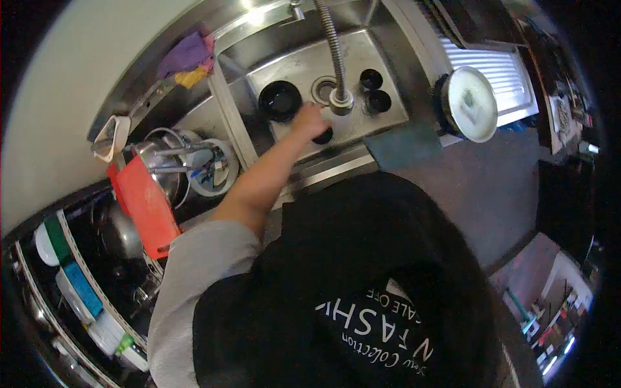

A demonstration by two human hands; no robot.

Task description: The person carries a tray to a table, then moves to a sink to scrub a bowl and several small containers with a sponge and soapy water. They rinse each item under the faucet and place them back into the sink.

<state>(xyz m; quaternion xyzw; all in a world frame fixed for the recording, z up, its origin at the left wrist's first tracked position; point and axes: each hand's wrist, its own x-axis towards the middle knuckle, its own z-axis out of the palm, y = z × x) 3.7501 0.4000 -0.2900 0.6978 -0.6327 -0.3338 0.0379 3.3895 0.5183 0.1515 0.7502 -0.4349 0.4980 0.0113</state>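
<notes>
Where left hand (309, 121) reaches, bowls (280, 100) in sink (388, 61)

Black garment (362, 271): "N TASH", "New Collection", "ALE OFF", upside down

The sink (388, 115) is stainless steel, brushed and dully reflective, with bright glare along its rim. The tap hose (331, 45) is coiled metal, ribbed and shiny. A black bowl (280, 100) in the basin looks smooth and glossy; two small dark cups (374, 90) beside it look the same. The dark dish (323, 136) at the bare left hand (309, 119) is too hidden to judge. Purple and yellow rags (187, 57) are soft, crumpled cloth — matt, like the grey-blue cloth (402, 143) on the sink's front edge. The orange-red board (147, 205) looks like smooth plastic. The pots (162, 171) are polished metal. The grey sleeve (194, 271) and black apron (362, 258) are matt fabric — the apron bears white print.
</notes>
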